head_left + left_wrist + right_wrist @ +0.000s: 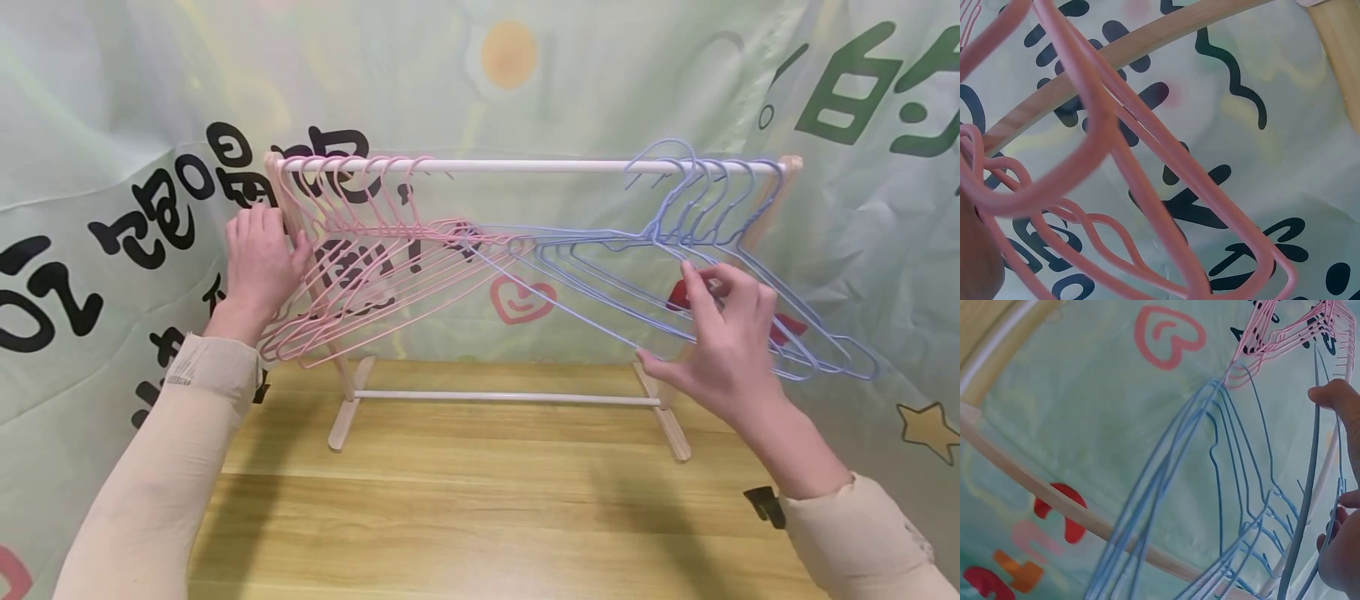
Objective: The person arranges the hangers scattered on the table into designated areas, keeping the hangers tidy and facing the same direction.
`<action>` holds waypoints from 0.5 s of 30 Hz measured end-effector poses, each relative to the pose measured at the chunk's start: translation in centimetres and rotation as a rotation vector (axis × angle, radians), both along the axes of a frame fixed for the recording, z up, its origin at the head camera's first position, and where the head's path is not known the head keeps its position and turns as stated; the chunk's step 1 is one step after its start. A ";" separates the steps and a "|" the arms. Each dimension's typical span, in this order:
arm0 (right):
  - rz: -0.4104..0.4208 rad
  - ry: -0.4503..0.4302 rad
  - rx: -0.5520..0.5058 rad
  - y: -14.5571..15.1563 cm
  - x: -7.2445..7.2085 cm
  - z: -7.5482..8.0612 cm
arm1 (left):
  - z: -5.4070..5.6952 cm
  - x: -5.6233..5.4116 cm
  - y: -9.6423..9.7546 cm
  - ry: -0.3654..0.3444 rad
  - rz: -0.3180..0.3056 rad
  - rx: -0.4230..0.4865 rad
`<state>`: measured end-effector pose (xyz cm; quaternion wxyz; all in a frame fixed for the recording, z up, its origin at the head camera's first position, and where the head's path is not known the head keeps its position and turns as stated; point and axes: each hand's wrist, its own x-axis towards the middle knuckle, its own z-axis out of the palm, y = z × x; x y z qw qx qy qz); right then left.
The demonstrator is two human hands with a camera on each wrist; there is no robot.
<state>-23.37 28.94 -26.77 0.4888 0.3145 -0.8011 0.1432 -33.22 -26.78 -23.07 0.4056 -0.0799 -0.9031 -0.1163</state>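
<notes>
My right hand holds a blue hanger near its right end, thumb at its lower bar and fingertips at its upper arm. That hanger's hook rises above the white rail, and its far end overlaps the pink hangers. The right wrist view has the thumb against the bar of this hanger. My left hand grips the rack's left post, fingers on the outer side and thumb on the inner. Pink hangers hang close beside it; in the left wrist view, pink hangers cross close in front.
More blue hangers hang on the right of the white rail. A white lower bar joins the wooden feet on the wood-grain tabletop. Behind stands a printed cloth with lettering and pictures.
</notes>
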 end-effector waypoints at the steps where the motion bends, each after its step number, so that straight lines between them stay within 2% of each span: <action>1: -0.010 -0.008 0.017 0.1 -0.1 0.3 | 0.0 0.0 0.0 0.002 -0.003 0.001; 9: -0.112 -0.090 0.112 0.2 -0.3 2.6 | 0.1 -0.1 0.0 0.007 -0.010 0.000; 15: -0.201 -0.185 0.154 -0.2 -0.3 3.5 | 0.0 -0.1 0.0 0.010 -0.009 0.001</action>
